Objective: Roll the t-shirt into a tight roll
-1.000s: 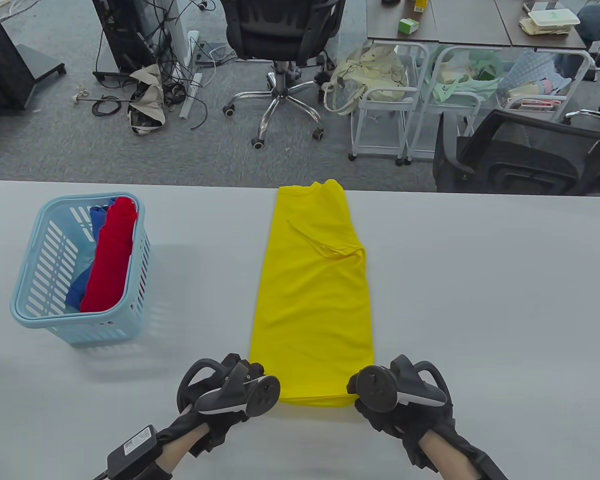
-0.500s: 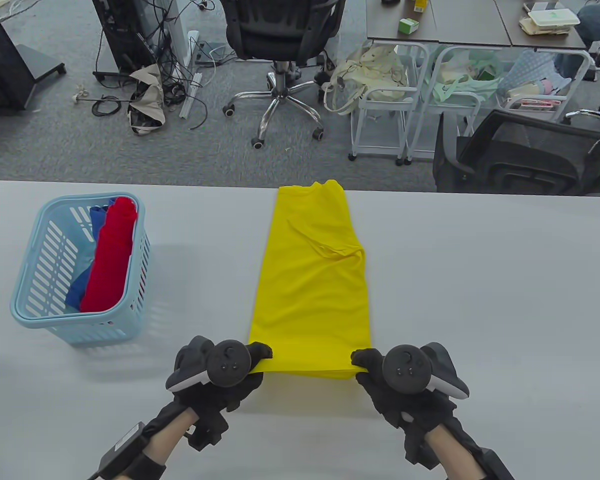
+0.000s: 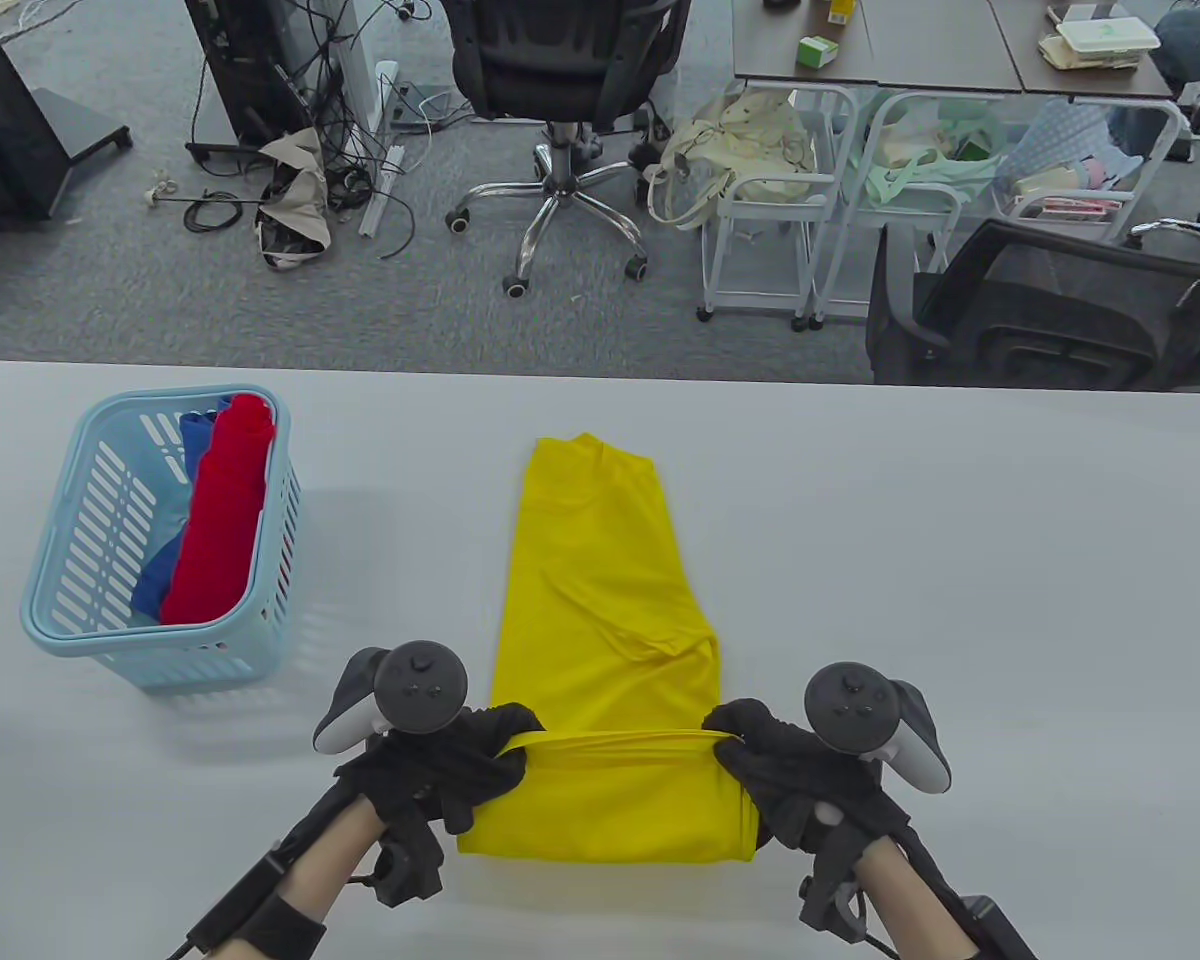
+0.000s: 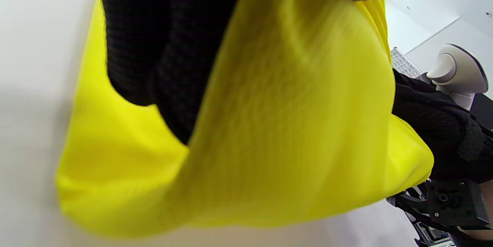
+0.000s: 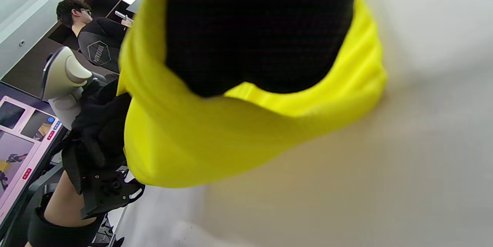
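Shirt [image 3: 600, 600] dragged nearer, hem folded over

No lettering is legible anywhere; the bystander's shirt logo [image 5: 101, 52] is blurred.

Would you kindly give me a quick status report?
Left hand and right hand grip yellow cotton t-shirt near end, folded over. Light blue plastic basket sits apart, left.

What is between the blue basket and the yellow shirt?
Nothing but bare white table, as the table view shows, between the blue basket and the yellow shirt.
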Motion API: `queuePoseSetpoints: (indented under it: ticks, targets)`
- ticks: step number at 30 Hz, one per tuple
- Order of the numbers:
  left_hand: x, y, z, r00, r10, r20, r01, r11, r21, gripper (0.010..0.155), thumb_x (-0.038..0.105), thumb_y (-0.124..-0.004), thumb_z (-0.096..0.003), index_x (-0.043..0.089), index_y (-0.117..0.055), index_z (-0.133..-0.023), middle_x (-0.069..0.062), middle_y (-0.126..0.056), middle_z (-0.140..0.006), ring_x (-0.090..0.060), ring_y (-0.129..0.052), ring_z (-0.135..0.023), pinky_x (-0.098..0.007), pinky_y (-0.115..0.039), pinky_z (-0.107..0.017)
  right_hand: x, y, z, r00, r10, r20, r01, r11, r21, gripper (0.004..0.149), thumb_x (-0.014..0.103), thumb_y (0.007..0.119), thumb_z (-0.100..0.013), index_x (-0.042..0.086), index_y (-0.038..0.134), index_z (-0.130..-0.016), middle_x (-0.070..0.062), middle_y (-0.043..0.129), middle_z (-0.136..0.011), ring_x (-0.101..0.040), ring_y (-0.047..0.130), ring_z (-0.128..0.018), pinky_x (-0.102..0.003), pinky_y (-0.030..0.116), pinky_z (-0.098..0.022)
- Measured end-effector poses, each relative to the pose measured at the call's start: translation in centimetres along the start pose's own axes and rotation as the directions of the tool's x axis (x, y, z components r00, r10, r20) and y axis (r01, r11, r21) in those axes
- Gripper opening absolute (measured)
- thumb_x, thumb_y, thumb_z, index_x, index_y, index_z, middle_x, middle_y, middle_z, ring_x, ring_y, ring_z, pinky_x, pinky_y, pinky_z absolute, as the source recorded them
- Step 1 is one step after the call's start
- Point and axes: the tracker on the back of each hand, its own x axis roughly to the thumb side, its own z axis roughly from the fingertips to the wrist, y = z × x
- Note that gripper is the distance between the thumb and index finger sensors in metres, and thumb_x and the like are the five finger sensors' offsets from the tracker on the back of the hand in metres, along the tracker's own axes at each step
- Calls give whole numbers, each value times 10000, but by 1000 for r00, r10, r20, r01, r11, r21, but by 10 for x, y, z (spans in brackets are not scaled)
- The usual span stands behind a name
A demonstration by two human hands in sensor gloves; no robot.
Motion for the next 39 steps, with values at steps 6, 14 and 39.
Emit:
queuePoseSetpoints:
  ticks: [6,14,39]
  targets:
    - [-1,-2,0,904,-374,-208,401,910,103,481,452,-581,-529,318,-625,-989,92,-959,-742,-109,-1071,-626,-388,-852,-631,5,-2,-12,976,202,-81,-202,979,2,439,344,542,-640,180,468,-1040,-32,822,-803,-76,1057,-455,-338,884,-406]
    - [7,16,-8,782,-518,-346,593,791,155,466,536,-608,-533,405,-651,-979,120,-911,-834,-128,-977,-761,-412,-774,-701,25,-28,-27,879,442,-180,-461,884,-81,412,361,677,-618,248,607,-1007,-56,773,-890,-157,951,-594,-446,778,-535]
    - [-11,104,-115,422,-673,-607,796,596,-107,461,534,-605,-525,439,-646,-974,80,-720,-1030,-156,-863,-869,-432,-719,-738,50,-93,-156,607,631,-484,-729,684,-23,409,340,659,-625,234,603,-1016,-68,676,-984,-130,898,-604,-435,742,-551]
